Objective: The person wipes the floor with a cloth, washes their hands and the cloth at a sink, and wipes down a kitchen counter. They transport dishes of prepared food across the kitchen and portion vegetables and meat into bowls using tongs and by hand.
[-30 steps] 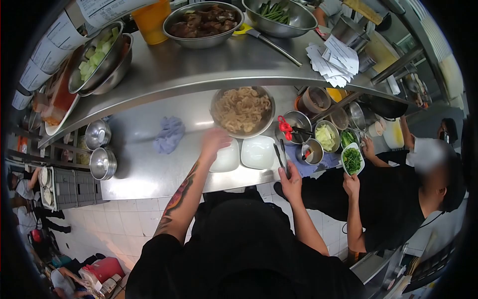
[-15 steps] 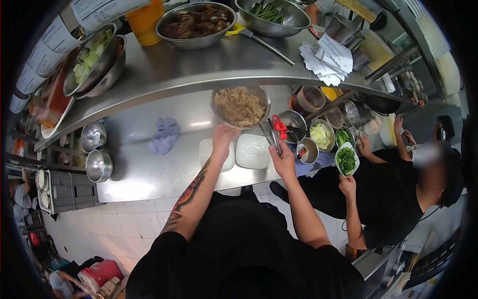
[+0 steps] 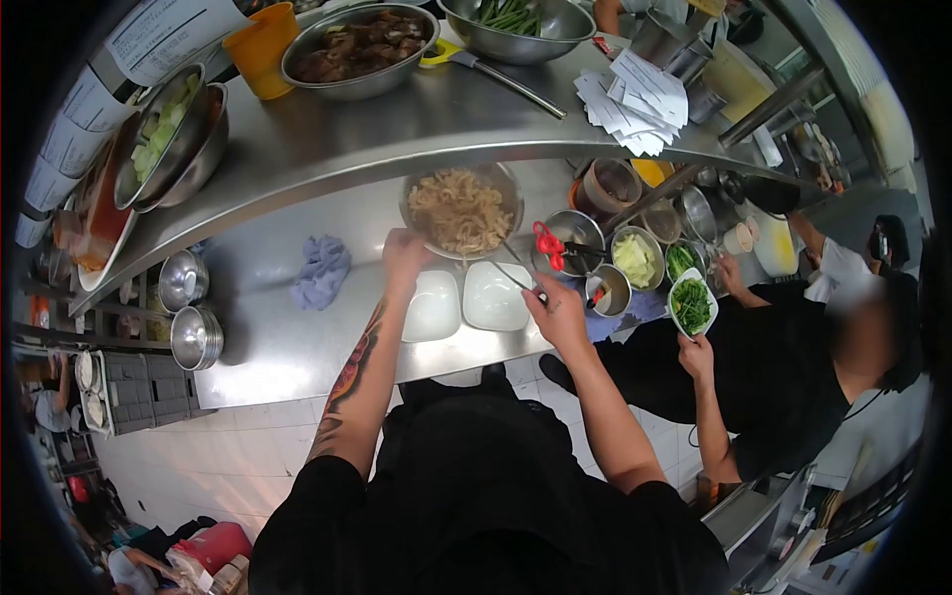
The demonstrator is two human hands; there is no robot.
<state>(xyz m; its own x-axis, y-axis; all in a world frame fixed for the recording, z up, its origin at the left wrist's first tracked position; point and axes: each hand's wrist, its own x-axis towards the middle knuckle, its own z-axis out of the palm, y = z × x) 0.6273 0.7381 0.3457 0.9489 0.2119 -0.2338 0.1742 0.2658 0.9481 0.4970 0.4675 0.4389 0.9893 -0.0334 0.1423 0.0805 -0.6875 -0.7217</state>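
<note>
A metal bowl (image 3: 409, 203) of pale, cooked sliced food (image 3: 461, 210) sits on the steel counter, partly beneath the overhead shelf. At its lower left rim my left hand (image 3: 405, 256) grips the edge, with the fingertips partly hidden. My right hand (image 3: 557, 311) is closed around metal tongs (image 3: 518, 283), which slant up and left to the bowl's lower right side. Two white square dishes, a left one (image 3: 432, 307) and a right one (image 3: 496, 297), stand side by side between my hands.
Red-handled tongs (image 3: 547, 244) rest in a metal bowl at right, near a bowl of cut pale vegetables (image 3: 635, 260). A crumpled blue cloth (image 3: 322, 272) lies left. A co-worker (image 3: 783, 382) stands close at right, holding a dish of greens (image 3: 691, 305). The steel shelf (image 3: 397, 129) overhangs the counter.
My left hand has shifted left along the bowl's rim. The tongs in my right hand have swung, their tips now pointing more to the left, at the bowl. The view has moved slightly.
</note>
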